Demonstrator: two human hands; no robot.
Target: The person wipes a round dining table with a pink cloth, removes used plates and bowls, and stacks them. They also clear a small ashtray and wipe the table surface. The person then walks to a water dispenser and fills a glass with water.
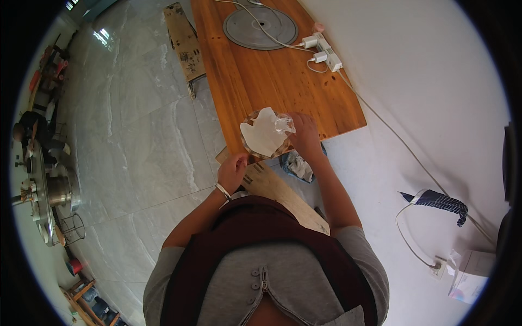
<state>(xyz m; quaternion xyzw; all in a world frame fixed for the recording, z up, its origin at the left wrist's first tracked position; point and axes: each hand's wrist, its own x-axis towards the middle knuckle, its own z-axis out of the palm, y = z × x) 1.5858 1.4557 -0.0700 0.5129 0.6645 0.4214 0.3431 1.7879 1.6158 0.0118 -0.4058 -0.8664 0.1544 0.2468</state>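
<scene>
At the near end of a wooden table (281, 91), a piece of white paper or tissue (263, 134) with an uneven edge covers most of a round, brown-patterned dish or mat (256, 154). My right hand (305, 134) is at the right side of this paper, its fingers on a crumpled-looking clear object (284, 123), perhaps plastic or glass. My left hand (233, 173), a metal bangle on its wrist, is at the table's near left corner with fingers curled. Whether it grips anything is hidden.
A round grey metal plate (244, 28) and a white power strip (328, 53) with plugged-in chargers lie farther up the table. Wooden benches (185, 45) stand below. A lined bin (299, 166) is under the near edge. At far left, a person (34, 128) sits by a round table.
</scene>
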